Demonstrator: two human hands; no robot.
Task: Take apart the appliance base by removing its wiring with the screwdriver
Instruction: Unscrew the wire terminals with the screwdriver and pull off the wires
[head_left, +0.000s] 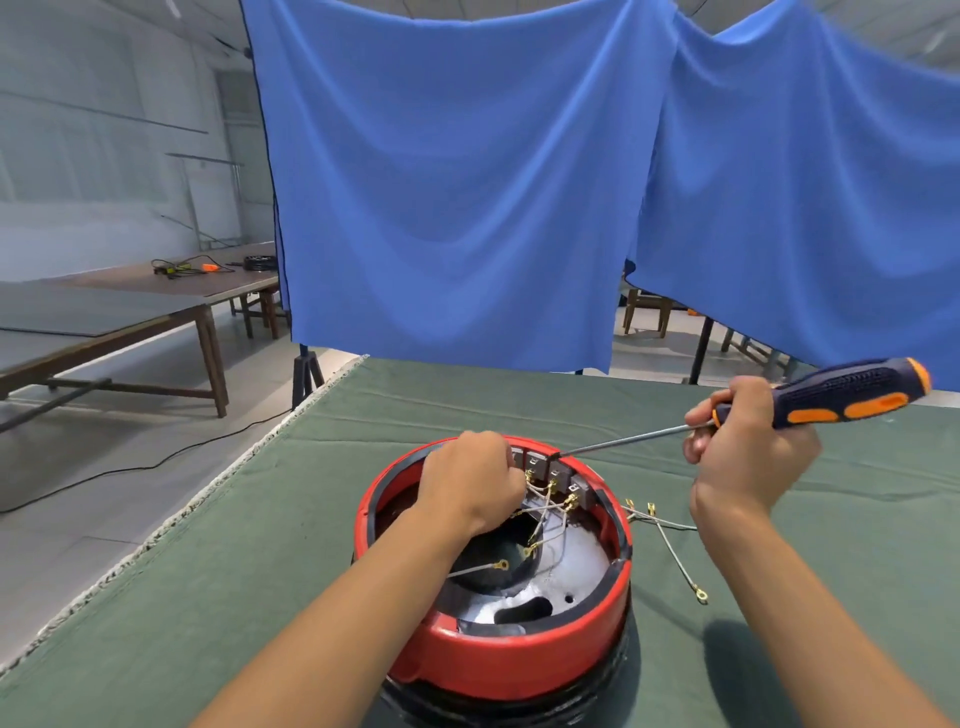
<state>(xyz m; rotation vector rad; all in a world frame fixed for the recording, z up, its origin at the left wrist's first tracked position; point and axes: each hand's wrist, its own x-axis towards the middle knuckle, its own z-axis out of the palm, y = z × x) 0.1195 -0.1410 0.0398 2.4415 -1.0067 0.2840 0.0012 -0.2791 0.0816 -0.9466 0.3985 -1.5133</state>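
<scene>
In the head view, the base (511, 639) is seen on the green desk (218, 571); inside its far rim the left hand (470, 480) is curled around a bundle of wires (545, 512), while the screwdriver (769, 410) is gripped by the right hand (748, 447) to the right of the base, its tip set at the terminal block (550, 467) on that rim. One freed wire (670, 545) lies on the desk just right of the base. The step would likely go best if the tip were seated squarely in the screw before turning, and the wires were held taut but not tugged.
</scene>
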